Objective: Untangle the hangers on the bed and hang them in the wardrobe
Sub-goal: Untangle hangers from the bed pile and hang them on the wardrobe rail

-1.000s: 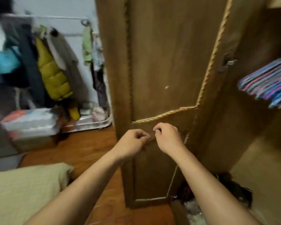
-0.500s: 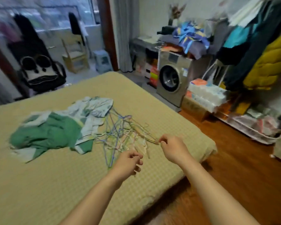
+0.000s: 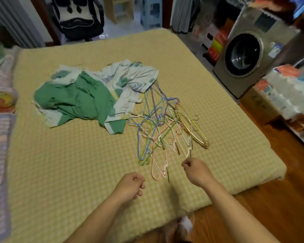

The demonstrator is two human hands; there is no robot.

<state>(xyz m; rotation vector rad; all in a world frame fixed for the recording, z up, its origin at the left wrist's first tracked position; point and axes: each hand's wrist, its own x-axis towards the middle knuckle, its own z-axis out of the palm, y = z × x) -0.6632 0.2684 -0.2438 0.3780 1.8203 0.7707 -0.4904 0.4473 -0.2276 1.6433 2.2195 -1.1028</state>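
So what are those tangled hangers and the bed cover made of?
The hangers look like thin wire with a coloured plastic coating; one gold hanger shines like bare metal. The bed cover seems a soft woven or quilted fabric, going by its small checked texture.

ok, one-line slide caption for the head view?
Both hands, left and right, curled above tangled hangers on the bed.

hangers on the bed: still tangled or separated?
Still tangled. The hangers lie in one interlocked heap on the bed, wires crossing each other beside the green and white cloth.
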